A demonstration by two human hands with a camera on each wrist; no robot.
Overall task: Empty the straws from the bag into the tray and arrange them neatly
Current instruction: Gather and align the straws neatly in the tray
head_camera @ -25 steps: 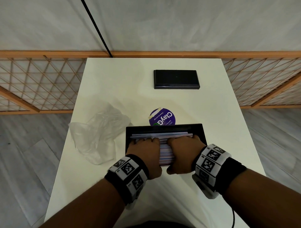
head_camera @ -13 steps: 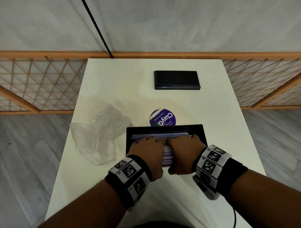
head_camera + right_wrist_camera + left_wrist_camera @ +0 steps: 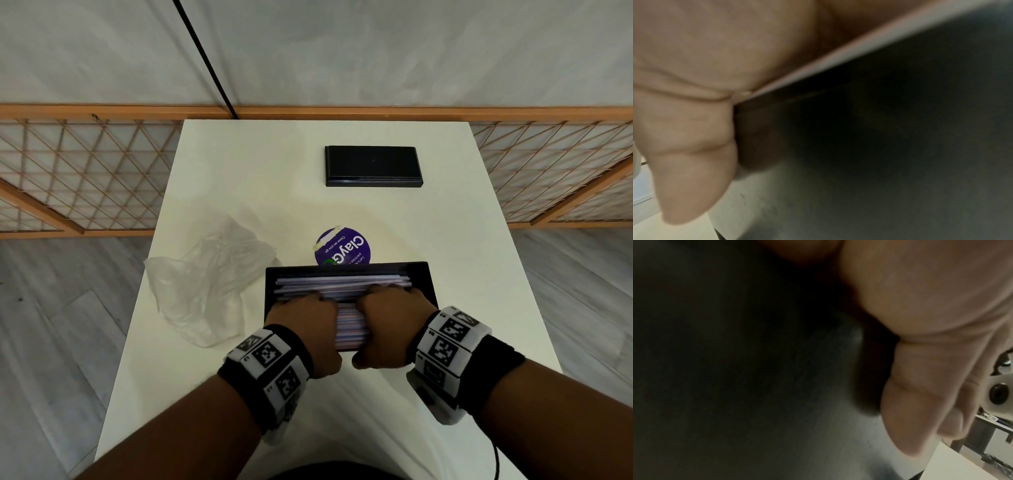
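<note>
near part of tray [image 3: 346,268] and straws [image 3: 342,286] under both hands, fingers hidden, wrist views blurred

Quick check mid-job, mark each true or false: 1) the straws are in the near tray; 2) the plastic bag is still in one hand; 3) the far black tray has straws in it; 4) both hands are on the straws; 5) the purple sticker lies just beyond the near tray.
1) True: the straws lie in the near tray.
2) False: the plastic bag lies on the table, left of the tray.
3) False: the far black tray shows no straws.
4) True: left hand and right hand rest on them.
5) True: purple sticker.
</note>
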